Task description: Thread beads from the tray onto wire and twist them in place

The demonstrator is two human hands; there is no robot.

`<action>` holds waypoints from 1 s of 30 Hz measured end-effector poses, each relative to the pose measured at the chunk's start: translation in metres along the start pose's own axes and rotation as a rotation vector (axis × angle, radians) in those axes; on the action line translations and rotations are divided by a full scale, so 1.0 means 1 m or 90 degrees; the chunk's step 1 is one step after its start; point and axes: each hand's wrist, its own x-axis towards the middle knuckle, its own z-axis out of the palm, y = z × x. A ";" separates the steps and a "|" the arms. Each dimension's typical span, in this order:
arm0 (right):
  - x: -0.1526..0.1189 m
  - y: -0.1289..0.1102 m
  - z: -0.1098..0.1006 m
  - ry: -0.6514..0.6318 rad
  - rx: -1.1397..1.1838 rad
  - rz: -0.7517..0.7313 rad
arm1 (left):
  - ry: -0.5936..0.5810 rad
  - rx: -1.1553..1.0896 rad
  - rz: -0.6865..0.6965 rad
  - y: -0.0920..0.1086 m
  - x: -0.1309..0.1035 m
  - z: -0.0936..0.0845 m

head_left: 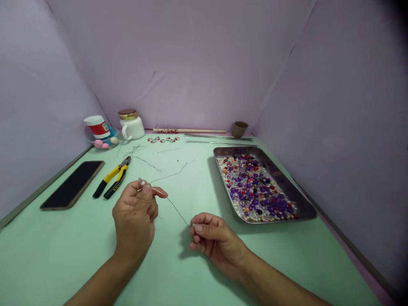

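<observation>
A thin wire (176,208) runs between my two hands above the green table. My left hand (137,212) is closed on it, thumb against the fingers, with small pale beads (142,182) showing at the top of the pinch. Another length of wire stretches from there toward the back right. Lower and to the right, my right hand (213,238) pinches the wire's other end between thumb and forefinger. Something small and whitish, perhaps a bead, shows at that fingertip; its kind is hard to make out.
At right stands a metal tray (306,208) of mixed beads. Pliers (113,176) and a phone (73,185) lie at left. Along the back are a white lidded mug (135,128), a beaded wire piece (163,140), a wooden stick (200,131), straight wires (219,142) and a brown cup (239,129).
</observation>
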 end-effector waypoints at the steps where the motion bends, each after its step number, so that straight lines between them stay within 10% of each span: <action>1: 0.000 0.000 0.000 -0.001 0.002 0.000 | 0.000 0.001 -0.001 0.000 0.000 0.000; 30: 0.002 0.000 -0.003 -0.020 0.002 0.012 | -0.007 0.000 -0.002 -0.001 -0.002 0.000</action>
